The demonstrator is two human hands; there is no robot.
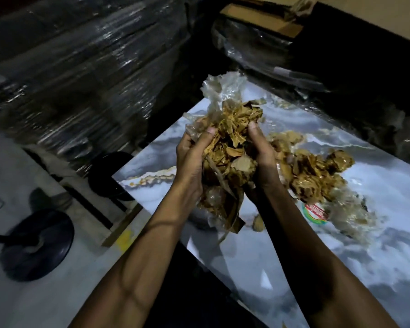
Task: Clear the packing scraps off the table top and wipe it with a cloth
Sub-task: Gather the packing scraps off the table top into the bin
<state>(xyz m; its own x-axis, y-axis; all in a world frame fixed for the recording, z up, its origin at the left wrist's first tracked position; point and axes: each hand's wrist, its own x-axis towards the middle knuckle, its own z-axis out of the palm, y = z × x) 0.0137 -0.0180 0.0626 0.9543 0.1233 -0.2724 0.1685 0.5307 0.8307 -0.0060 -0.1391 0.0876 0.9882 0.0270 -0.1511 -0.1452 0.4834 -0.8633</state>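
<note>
A crumpled wad of brown tape and clear plastic film (pixel 230 143) is lifted above the marble-patterned table top (pixel 341 268). My left hand (pixel 192 159) grips its left side and my right hand (pixel 263 162) grips its right side, thumbs pressed into the wad. Strands of tape hang down from it between my wrists. More scraps (pixel 317 176) of brown tape and film lie on the table to the right, with a round red and green sticker (pixel 315 213) among them. No cloth shows in view.
Tall stacks wrapped in dark stretch film (pixel 81 74) stand at the back left, close to the table's far edge. Wrapped boxes (pixel 265 36) sit behind the table. Round black stand bases (pixel 37 245) rest on the pale floor at left.
</note>
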